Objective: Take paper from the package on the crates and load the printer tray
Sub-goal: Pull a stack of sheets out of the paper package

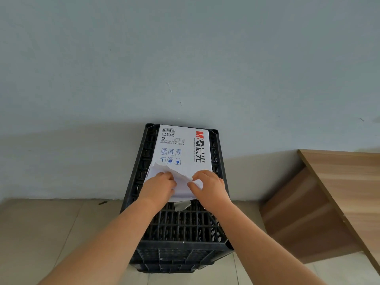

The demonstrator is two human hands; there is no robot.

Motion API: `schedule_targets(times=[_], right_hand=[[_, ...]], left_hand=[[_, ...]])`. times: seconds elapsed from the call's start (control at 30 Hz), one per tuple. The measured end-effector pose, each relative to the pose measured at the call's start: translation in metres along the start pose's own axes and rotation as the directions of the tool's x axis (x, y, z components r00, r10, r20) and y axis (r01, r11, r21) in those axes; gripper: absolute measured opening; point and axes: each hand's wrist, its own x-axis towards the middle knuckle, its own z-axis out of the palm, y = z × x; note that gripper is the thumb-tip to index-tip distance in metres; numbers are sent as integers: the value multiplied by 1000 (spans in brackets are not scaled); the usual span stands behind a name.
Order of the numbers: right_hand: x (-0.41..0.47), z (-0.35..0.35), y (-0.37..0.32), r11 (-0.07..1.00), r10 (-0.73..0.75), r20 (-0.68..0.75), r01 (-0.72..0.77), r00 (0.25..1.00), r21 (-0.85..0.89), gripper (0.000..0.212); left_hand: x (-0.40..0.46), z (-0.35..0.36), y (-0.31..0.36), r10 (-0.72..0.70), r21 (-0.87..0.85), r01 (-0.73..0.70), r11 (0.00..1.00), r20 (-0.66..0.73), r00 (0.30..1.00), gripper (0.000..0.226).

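Note:
A white paper package [182, 149] with red and black print lies flat on top of stacked black plastic crates [185, 229], against the wall. Its near end is torn open, and crumpled white wrapper [182, 182] sticks up there. My left hand [158, 187] grips the torn wrapper on the left side. My right hand [209, 186] pinches the wrapper on the right side. The sheets inside are mostly hidden by my hands and the wrapper. No printer or tray is in view.
A wooden desk [345, 182] with a side panel stands to the right of the crates. A pale grey-blue wall [185, 58] rises right behind them. Beige floor tiles [51, 233] lie to the left and in front.

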Motion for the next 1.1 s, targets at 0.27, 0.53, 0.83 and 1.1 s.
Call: schedule_targets(times=[0.27, 0.53, 0.83, 1.1], right_hand=[[1, -1, 0, 1000, 22, 24, -22, 999, 11, 23], [0, -4, -2, 999, 31, 40, -31, 999, -12, 30], [-14, -9, 5, 998, -43, 121, 50, 992, -50, 35], [-36, -14, 19, 987, 129, 70, -135, 989, 90, 31]], left_hand=[[0, -4, -4, 123, 184, -129, 974, 47, 991, 29], [-10, -2, 0, 185, 197, -172, 965, -49, 981, 37], [-45, 13, 5, 210, 175, -177, 969, -192, 959, 49], [-84, 35, 13, 239, 147, -209, 967, -231, 943, 51]])
